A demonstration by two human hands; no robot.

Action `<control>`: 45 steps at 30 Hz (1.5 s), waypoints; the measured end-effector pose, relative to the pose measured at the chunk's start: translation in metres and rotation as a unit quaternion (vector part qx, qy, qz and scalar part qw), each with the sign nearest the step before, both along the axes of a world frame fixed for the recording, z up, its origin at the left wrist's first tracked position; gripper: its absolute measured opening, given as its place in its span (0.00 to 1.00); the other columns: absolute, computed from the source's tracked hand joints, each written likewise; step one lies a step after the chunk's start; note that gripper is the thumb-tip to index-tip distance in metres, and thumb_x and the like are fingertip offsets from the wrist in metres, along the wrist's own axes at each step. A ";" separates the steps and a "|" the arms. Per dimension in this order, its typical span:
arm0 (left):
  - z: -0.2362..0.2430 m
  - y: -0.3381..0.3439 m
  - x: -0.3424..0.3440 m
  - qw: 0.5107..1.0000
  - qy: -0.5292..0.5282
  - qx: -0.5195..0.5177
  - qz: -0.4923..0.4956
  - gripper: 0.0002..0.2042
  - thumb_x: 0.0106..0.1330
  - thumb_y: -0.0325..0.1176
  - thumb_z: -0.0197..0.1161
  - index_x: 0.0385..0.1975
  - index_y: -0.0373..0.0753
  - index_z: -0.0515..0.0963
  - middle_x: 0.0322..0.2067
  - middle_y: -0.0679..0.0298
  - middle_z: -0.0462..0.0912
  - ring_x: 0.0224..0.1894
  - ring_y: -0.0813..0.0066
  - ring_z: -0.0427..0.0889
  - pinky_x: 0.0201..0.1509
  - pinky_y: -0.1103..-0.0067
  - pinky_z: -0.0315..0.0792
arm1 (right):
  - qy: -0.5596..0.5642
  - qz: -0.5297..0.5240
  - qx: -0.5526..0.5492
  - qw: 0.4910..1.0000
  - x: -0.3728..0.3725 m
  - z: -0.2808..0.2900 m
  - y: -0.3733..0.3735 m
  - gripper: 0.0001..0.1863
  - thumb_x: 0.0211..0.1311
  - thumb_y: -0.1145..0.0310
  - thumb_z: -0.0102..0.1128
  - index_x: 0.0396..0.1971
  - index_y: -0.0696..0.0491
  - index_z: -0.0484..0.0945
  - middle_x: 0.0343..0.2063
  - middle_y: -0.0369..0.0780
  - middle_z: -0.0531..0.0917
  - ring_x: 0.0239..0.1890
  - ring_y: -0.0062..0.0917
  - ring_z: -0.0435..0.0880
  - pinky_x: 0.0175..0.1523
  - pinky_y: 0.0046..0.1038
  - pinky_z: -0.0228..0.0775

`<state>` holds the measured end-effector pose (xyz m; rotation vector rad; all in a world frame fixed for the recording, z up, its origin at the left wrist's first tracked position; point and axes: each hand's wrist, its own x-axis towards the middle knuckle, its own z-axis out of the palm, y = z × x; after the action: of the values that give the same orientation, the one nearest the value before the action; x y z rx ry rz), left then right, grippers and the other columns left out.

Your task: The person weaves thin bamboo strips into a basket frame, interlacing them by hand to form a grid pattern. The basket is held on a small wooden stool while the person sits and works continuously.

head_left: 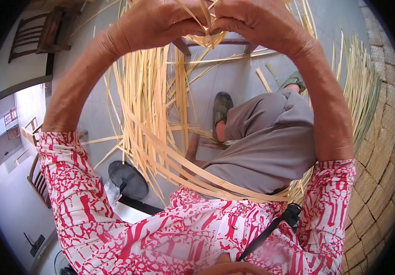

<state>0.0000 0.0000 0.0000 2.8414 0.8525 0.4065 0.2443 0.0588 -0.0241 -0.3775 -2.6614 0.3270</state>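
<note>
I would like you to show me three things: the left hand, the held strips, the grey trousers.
Left hand (163,20), head view: middle of the hand.
Held strips (210,41), head view: lower part.
Grey trousers (266,146), head view: leg cloth.

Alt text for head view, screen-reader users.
The person's left hand and right hand come together at the top edge, pinching pale strips. Below, long loose strips spread over a grey floor, some curving past grey trousers and a red-and-white shirt.

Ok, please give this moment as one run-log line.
left hand: pinching pale strips; right hand: pinching same piece; long strips: across lap
</note>
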 end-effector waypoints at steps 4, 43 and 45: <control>-0.008 -0.022 0.005 0.987 -0.093 -0.037 0.122 0.08 0.65 0.25 0.68 0.43 0.36 0.81 0.36 0.63 0.86 0.38 0.72 0.89 0.41 0.80 0.82 | 0.014 -0.071 0.038 0.997 -0.006 -0.004 -0.002 0.15 0.65 0.53 0.60 0.28 0.49 0.80 0.23 0.44 0.82 0.30 0.42 0.84 0.35 0.42 0.73; -0.075 0.038 0.054 0.798 -0.475 0.026 0.369 0.07 0.60 0.29 0.75 0.32 0.35 0.84 0.27 0.67 0.78 0.28 0.81 0.78 0.33 0.82 0.71 | 0.382 0.010 -0.555 0.739 -0.014 -0.009 0.044 0.23 0.65 0.57 0.70 0.53 0.54 0.77 0.45 0.34 0.83 0.43 0.14 0.79 0.45 0.18 0.73; -0.077 0.036 0.054 0.797 -0.474 0.027 0.375 0.07 0.60 0.29 0.75 0.31 0.35 0.83 0.27 0.67 0.77 0.29 0.81 0.77 0.33 0.82 0.71 | 0.377 -0.008 -0.546 0.748 -0.013 -0.016 0.046 0.19 0.65 0.56 0.69 0.44 0.55 0.79 0.39 0.32 0.81 0.38 0.12 0.77 0.40 0.17 0.71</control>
<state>0.0543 0.0363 -0.0766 1.7134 1.5877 1.7306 0.2316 0.1048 -0.0406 -0.4509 -1.4140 1.6367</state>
